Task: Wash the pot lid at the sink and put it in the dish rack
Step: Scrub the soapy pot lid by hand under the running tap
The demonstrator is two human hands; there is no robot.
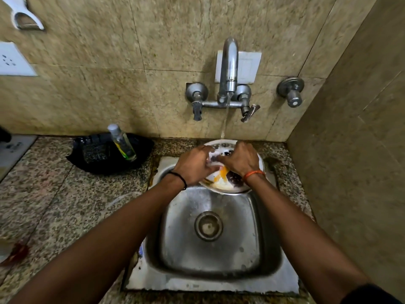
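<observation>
While water runs from the tap point(229, 69), the pot lid point(223, 183) sits tilted over the sink point(210, 270) back edge, left hand point(194, 164) gripping its left rim, right hand point(237, 160) closed on a yellow sponge point(223, 172) against it.

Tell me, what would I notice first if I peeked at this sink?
Two hands, the left hand and right hand, meet over a soapy pot lid at the back of the steel sink. Water pours from the tap on the wall above it. To the left, a clear bottle leans in a black tray.
</observation>
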